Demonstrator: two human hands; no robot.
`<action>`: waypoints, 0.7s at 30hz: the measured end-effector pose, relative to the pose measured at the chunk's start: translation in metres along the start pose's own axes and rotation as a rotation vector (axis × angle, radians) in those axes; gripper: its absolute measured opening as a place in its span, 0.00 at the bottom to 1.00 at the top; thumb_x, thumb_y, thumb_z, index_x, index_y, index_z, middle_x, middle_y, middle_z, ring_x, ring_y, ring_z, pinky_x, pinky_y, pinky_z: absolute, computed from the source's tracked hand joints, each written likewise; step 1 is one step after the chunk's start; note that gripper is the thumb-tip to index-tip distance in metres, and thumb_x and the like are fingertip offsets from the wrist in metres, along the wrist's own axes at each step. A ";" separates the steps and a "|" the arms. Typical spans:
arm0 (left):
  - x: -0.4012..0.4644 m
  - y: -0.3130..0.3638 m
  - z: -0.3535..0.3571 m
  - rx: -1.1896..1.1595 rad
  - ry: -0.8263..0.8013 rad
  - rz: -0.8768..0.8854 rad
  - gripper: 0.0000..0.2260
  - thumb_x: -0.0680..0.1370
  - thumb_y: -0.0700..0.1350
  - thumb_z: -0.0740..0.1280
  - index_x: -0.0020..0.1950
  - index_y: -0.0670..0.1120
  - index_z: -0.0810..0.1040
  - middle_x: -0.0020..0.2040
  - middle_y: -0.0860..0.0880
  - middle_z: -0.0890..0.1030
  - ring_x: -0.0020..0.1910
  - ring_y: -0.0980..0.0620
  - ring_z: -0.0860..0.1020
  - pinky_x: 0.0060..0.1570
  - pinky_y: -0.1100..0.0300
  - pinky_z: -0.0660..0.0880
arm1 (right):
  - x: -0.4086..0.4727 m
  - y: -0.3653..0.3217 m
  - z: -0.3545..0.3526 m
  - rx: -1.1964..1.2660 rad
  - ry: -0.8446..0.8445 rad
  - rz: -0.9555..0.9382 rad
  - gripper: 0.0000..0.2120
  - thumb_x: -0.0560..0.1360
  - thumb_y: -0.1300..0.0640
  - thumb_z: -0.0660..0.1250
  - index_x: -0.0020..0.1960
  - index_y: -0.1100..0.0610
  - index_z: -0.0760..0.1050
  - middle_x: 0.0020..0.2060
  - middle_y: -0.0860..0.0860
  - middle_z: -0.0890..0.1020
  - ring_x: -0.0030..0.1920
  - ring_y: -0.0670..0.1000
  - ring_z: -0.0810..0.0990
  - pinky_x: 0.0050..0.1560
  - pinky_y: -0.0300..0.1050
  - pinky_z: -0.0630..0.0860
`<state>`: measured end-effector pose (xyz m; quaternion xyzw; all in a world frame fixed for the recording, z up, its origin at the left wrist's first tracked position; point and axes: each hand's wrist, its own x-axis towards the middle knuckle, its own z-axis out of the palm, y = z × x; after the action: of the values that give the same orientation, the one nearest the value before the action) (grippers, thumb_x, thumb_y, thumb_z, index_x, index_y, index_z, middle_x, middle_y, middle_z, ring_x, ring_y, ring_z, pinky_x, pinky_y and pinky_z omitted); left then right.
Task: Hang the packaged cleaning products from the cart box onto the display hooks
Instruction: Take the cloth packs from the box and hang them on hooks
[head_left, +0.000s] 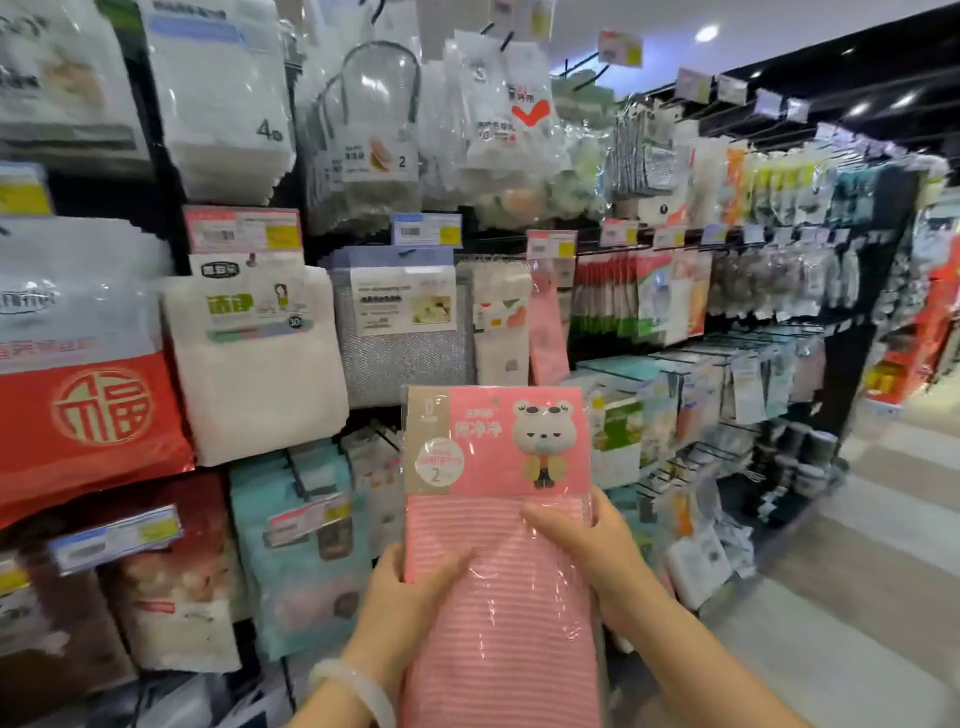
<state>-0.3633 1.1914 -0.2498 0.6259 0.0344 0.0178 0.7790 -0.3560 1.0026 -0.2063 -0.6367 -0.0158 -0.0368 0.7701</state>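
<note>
I hold a pink striped cleaning cloth pack (498, 441) upright in front of the display wall; its header card shows a cartoon bear. My left hand (410, 592) grips its left edge, thumb across the front. My right hand (576, 540) grips the right edge higher up, thumb on the front too. A matching pink pack (548, 332) hangs on a hook just above and behind it, under a pink price tag (550, 244). The cart box is out of view.
Packed hooks cover the wall: white cloths (260, 364), a grey mesh pack (400, 327), a red bag (88, 415), teal packs (296, 545). More hanging goods run along the right shelving (727, 312). An aisle floor (883, 597) lies to the right.
</note>
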 end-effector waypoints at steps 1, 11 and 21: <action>0.005 -0.002 0.013 0.006 -0.017 0.001 0.36 0.51 0.54 0.79 0.55 0.44 0.77 0.41 0.48 0.86 0.39 0.47 0.85 0.30 0.60 0.79 | 0.003 -0.001 -0.011 -0.001 0.026 -0.002 0.33 0.56 0.55 0.79 0.58 0.55 0.72 0.47 0.55 0.85 0.44 0.55 0.85 0.39 0.48 0.80; 0.082 -0.032 0.127 -0.040 -0.170 -0.075 0.24 0.63 0.46 0.77 0.56 0.43 0.77 0.44 0.45 0.86 0.39 0.48 0.85 0.30 0.60 0.79 | 0.063 -0.006 -0.110 -0.221 0.323 -0.077 0.44 0.53 0.44 0.79 0.64 0.54 0.64 0.54 0.53 0.80 0.51 0.53 0.82 0.55 0.55 0.78; 0.221 -0.004 0.213 -0.054 -0.209 0.050 0.35 0.51 0.54 0.79 0.56 0.44 0.78 0.47 0.46 0.85 0.45 0.48 0.84 0.45 0.53 0.80 | 0.210 -0.043 -0.163 -0.239 0.395 -0.189 0.30 0.57 0.44 0.75 0.52 0.54 0.66 0.45 0.54 0.80 0.37 0.49 0.83 0.36 0.44 0.80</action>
<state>-0.1265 0.9989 -0.2153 0.6038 -0.0629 -0.0272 0.7942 -0.1536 0.8272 -0.1798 -0.6993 0.0799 -0.2343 0.6706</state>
